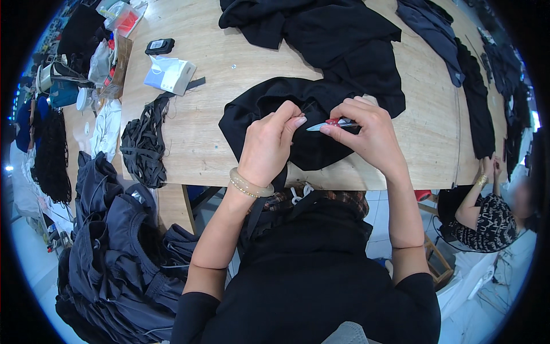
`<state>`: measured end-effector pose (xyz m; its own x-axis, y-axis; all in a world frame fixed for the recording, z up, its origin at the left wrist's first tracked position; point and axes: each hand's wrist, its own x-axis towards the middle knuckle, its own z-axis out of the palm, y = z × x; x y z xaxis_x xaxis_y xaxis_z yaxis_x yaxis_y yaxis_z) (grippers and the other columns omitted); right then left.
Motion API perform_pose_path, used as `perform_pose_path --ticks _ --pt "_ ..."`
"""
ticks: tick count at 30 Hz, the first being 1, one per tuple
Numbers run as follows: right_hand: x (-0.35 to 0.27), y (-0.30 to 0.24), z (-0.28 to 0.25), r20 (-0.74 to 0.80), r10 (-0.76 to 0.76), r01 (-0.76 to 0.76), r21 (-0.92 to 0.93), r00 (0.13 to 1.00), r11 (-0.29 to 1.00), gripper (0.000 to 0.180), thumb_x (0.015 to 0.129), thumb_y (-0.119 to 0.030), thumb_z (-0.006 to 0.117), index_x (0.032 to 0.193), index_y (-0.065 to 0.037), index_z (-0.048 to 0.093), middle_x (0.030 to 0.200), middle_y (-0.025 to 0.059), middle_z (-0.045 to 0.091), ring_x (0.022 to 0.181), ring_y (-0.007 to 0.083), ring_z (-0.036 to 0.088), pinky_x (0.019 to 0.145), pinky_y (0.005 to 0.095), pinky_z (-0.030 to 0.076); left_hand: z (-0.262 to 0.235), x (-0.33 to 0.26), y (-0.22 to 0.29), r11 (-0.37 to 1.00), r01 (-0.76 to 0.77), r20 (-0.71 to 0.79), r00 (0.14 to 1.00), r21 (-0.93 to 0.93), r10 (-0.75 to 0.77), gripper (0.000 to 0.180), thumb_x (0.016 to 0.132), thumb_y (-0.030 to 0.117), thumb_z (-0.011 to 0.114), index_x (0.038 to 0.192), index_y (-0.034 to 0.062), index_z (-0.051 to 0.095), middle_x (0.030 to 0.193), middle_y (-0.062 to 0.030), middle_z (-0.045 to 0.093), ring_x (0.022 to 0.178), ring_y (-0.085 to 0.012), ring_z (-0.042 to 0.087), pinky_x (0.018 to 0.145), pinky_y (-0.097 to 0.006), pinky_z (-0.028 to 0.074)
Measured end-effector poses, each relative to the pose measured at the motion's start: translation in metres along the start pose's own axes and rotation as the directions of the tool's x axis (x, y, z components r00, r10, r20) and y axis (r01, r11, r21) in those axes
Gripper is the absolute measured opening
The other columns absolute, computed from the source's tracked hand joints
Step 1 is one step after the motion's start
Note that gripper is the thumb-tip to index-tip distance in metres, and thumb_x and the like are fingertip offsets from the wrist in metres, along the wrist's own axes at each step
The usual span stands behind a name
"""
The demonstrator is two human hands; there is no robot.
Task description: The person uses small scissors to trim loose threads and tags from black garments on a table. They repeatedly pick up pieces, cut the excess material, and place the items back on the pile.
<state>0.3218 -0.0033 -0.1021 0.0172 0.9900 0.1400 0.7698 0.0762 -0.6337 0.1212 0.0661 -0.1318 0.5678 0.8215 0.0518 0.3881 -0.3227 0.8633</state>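
Note:
My right hand [369,129] holds a pair of thread snips [333,121] with red on the handle, blades pointing left. My left hand [268,137] is closed in a pinch on a bit of the black garment [252,103], just left of the snips' tip. Whether a thread is also between those fingers is too small to tell. The garment lies bunched at the table's near edge under both hands, and part of it is hidden by them.
More black cloth [344,40] spreads over the wooden table [212,120]. At left are a coil of dark straps [143,146], a small box [170,74] and a black device [160,46]. Dark garments [114,246] pile low at left. A person [487,221] works at the right edge.

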Motion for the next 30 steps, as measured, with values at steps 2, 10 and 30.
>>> perform_pose_path --ticks 2,10,30 --pt "0.0 0.001 0.001 -0.008 -0.02 0.02 -0.014 1.0 1.0 0.027 0.078 -0.031 0.08 0.079 -0.007 0.068 0.073 0.0022 0.063 0.068 0.019 0.056 0.06 0.0329 0.043 0.0 0.0 0.001 1.0 -0.009 0.001 1.0 0.005 0.009 0.01 0.099 0.009 0.058 0.098 -0.001 0.06 0.094 -0.0102 0.074 0.071 -0.0121 0.068 0.059 -0.026 0.056" --pt "0.004 -0.003 0.006 0.001 -0.081 0.081 -0.049 0.997 0.996 0.027 0.077 -0.029 0.08 0.078 -0.006 0.066 0.072 0.0035 0.062 0.07 0.0211 0.057 0.06 0.0343 0.044 0.005 0.0 -0.001 0.998 -0.058 -0.06 0.997 -0.031 0.056 0.01 0.096 0.012 0.061 0.093 0.0045 0.056 0.073 -0.015 0.062 0.07 -0.0346 0.064 0.057 -0.04 0.048" --pt "-0.02 0.006 0.032 0.062 0.254 -0.238 0.604 0.965 0.76 0.027 0.084 -0.005 0.077 0.109 -0.004 0.065 0.1 -0.0007 0.066 0.093 0.0071 0.058 0.082 0.023 0.047 0.028 -0.067 -0.032 -0.043 0.652 0.61 0.681 -0.757 -0.404 0.045 0.103 0.04 0.052 0.126 0.0019 0.061 0.121 -0.0084 0.067 0.107 -0.0141 0.064 0.083 -0.025 0.053"
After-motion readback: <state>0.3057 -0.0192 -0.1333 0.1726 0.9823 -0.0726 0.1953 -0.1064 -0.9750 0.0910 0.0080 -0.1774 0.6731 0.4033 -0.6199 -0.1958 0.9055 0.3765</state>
